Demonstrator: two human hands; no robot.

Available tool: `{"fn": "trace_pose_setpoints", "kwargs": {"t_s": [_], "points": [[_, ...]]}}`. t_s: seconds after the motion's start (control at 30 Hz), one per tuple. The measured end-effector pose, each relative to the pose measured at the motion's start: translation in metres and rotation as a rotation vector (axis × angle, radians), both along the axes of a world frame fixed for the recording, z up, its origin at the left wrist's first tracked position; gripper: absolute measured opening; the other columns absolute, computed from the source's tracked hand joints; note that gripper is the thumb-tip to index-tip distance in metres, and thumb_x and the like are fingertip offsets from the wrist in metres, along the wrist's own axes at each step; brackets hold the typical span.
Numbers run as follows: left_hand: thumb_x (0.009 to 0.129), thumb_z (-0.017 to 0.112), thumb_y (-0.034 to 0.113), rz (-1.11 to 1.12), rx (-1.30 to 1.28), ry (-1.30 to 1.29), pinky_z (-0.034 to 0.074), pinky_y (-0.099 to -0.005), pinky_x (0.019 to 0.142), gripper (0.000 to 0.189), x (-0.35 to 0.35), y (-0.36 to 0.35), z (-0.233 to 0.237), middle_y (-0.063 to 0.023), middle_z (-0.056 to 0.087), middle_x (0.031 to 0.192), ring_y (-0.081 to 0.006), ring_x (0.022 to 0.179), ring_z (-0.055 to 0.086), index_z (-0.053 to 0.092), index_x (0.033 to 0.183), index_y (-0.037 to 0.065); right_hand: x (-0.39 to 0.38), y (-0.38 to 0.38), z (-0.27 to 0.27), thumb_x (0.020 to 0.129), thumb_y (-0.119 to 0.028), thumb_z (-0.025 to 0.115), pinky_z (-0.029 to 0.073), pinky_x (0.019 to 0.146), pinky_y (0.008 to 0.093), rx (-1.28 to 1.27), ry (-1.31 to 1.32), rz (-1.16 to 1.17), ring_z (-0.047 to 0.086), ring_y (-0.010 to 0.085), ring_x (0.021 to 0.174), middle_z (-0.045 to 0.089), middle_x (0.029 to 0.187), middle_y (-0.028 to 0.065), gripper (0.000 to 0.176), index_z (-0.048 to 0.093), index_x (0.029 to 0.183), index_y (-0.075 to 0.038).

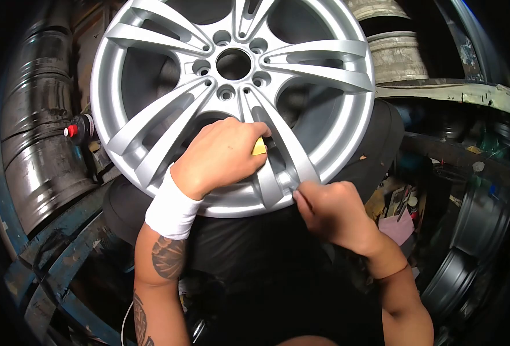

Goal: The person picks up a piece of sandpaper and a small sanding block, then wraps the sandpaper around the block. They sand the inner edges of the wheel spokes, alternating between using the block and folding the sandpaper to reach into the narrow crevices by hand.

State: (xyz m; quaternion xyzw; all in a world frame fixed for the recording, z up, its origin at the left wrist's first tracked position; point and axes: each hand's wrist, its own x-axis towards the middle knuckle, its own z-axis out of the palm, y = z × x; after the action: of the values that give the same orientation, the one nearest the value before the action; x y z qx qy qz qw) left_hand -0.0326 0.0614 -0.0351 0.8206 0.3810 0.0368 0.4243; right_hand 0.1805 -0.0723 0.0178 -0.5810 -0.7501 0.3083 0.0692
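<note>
A silver alloy wheel [233, 104] with split spokes lies across my lap, its hub hole facing up. My left hand [223, 153], with a white band at the wrist, is over the lower spokes and holds a small yellow piece [259, 146] between thumb and fingers. My right hand [332, 213] is closed at the wheel's lower right rim, with the fingertips near the outer end of a spoke. It is somewhat blurred, and what it pinches, if anything, is too small to make out.
Stacked metal rims [47, 127] stand at the left, beside a dark bottle with a red cap [70, 131]. More rims [396, 55] are at the upper right, and dark rims [480, 216] at the lower right. A blue metal frame [87, 311] runs along the lower left.
</note>
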Motion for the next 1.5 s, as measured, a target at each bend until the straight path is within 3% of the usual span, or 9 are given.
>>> {"fn": "trace_pose_setpoints", "kwargs": {"t_s": [0.23, 0.33, 0.47, 0.57, 1.2, 1.5], "points": [[0.090, 0.073, 0.021, -0.012, 0.006, 0.024, 0.059, -0.0514, 0.086, 0.032, 0.000, -0.001, -0.001, -0.0217, 0.077, 0.090, -0.0425, 0.088, 0.075, 0.078, 0.118, 0.006, 0.006, 0.003, 0.004, 0.095, -0.011, 0.075, 0.053, 0.056, 0.0482, -0.061, -0.101, 0.017, 0.066, 0.0419, 0.060, 0.063, 0.065, 0.0185, 0.016, 0.068, 0.082, -0.004], [0.091, 0.073, 0.021, -0.026, 0.006, 0.017, 0.059, -0.0513, 0.086, 0.031, -0.001, -0.001, 0.000, -0.0217, 0.077, 0.090, -0.0425, 0.089, 0.075, 0.078, 0.118, 0.006, 0.006, 0.005, -0.001, 0.096, -0.011, 0.074, 0.053, 0.056, 0.0486, -0.056, 0.057, 0.041, 0.066, 0.0421, 0.061, 0.063, 0.065, 0.0191, 0.013, 0.070, 0.085, -0.004], [0.091, 0.073, 0.021, -0.024, -0.008, 0.056, 0.059, -0.0515, 0.086, 0.031, -0.001, 0.000, 0.003, -0.0227, 0.077, 0.089, -0.0428, 0.089, 0.075, 0.078, 0.118, 0.006, 0.013, 0.005, 0.004, 0.095, -0.012, 0.076, 0.054, 0.059, 0.0463, -0.103, -0.078, 0.004, 0.068, 0.0409, 0.065, 0.066, 0.071, 0.0195, 0.009, 0.074, 0.091, -0.004], [0.092, 0.073, 0.021, -0.025, 0.026, 0.021, 0.059, -0.0517, 0.085, 0.030, 0.000, -0.001, 0.000, -0.0232, 0.077, 0.088, -0.0433, 0.088, 0.075, 0.078, 0.117, 0.006, 0.005, 0.003, 0.000, 0.097, -0.013, 0.072, 0.055, 0.059, 0.0517, -0.077, 0.052, 0.019, 0.068, 0.0431, 0.065, 0.064, 0.067, 0.0200, 0.021, 0.063, 0.079, -0.004], [0.093, 0.073, 0.022, -0.031, 0.015, 0.014, 0.059, -0.0524, 0.085, 0.031, 0.000, -0.002, -0.002, -0.0243, 0.076, 0.087, -0.0436, 0.087, 0.075, 0.078, 0.118, 0.005, 0.001, -0.002, -0.002, 0.092, -0.009, 0.074, 0.055, 0.057, 0.0486, 0.006, -0.051, 0.123, 0.069, 0.0388, 0.061, 0.060, 0.061, 0.0157, 0.018, 0.060, 0.082, -0.005], [0.093, 0.072, 0.022, -0.027, -0.015, 0.032, 0.059, -0.0526, 0.084, 0.031, -0.002, 0.000, 0.002, -0.0247, 0.076, 0.087, -0.0438, 0.087, 0.075, 0.078, 0.118, 0.005, -0.002, -0.003, 0.000, 0.091, -0.008, 0.075, 0.052, 0.055, 0.0467, 0.036, -0.008, 0.067, 0.064, 0.0376, 0.056, 0.059, 0.060, 0.0151, 0.019, 0.060, 0.081, -0.005]]}}
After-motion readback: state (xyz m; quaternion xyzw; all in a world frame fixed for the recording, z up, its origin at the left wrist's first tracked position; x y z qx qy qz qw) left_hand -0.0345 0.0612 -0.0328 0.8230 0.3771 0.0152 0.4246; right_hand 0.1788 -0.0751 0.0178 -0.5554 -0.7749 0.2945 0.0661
